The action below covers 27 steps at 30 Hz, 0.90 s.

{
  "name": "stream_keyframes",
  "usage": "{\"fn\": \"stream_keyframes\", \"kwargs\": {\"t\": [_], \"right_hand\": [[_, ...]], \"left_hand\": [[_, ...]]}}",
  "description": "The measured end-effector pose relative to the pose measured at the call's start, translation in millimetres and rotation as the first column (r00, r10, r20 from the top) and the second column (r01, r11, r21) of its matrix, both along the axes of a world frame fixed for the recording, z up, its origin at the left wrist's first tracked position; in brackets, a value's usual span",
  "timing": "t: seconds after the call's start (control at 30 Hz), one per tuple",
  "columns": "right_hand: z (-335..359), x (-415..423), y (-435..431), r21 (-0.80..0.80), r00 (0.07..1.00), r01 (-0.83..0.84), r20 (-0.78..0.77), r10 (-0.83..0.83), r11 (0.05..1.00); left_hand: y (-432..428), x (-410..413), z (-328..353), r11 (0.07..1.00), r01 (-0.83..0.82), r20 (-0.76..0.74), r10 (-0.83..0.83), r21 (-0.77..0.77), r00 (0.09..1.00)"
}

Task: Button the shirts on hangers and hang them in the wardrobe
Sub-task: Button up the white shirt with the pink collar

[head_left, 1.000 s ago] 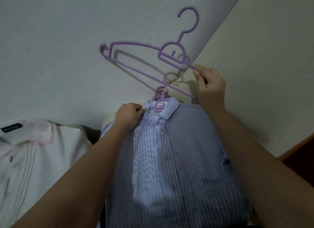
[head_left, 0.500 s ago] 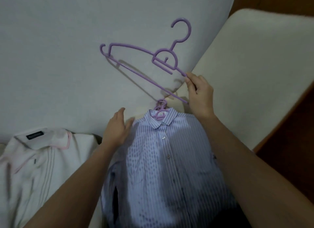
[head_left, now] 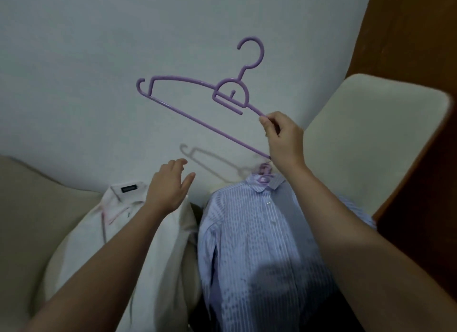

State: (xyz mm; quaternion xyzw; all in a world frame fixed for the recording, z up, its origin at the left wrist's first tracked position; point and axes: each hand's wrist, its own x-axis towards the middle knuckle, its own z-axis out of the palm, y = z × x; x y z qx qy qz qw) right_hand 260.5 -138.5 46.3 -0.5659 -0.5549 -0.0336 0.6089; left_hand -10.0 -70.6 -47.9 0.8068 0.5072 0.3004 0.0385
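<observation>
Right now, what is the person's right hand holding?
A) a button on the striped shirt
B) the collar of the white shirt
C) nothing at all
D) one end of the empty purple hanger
D: the right hand pinches one end of the bare purple hanger, raised above the striped shirt, while the left hand is open over the white shirt.

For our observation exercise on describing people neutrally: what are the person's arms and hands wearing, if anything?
Nothing that shows. The left hand and right hand are bare: no gloves, rings or watch visible. The left forearm and right forearm are bare to the picture's edge, with no sleeve, cuff or bracelet in view.
</observation>
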Motion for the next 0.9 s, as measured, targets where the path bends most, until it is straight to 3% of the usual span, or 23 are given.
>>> {"fn": "stream_keyframes", "kwargs": {"t": [0.2,0.47,0.6,0.77,0.9], "right_hand": [[-18.0,-92.6,26.4,-0.024,0.98,-0.155,0.123,0.157,0.988],[-85.0,-161.7,89.3,-0.152,0.942,-0.272,0.16,0.295,0.95],[-120.0,-164.3,120.8,-0.222,0.949,-0.274,0.099,0.301,0.936],[-163.9,-151.6,150.6,-0.308,0.952,-0.236,0.118,0.284,0.922],[-191.9,-146.9,155.6,-0.239,0.963,-0.228,0.088,0.255,0.944]], "left_hand": [[-8.5,-85.7,-53.1,0.97,-0.183,-0.148,0.16,-0.159,0.976],[13.0,-174.5,-111.8,0.813,-0.45,-0.207,0.4,-0.369,0.893],[41.9,-196.0,-134.2,0.776,-0.465,-0.16,0.441,-0.426,0.883],[82.7,-192.9,-146.9,0.796,-0.414,-0.142,0.394,-0.441,0.908],[112.8,-187.5,-152.0,0.78,-0.352,-0.12,0.342,-0.517,0.932]]}}
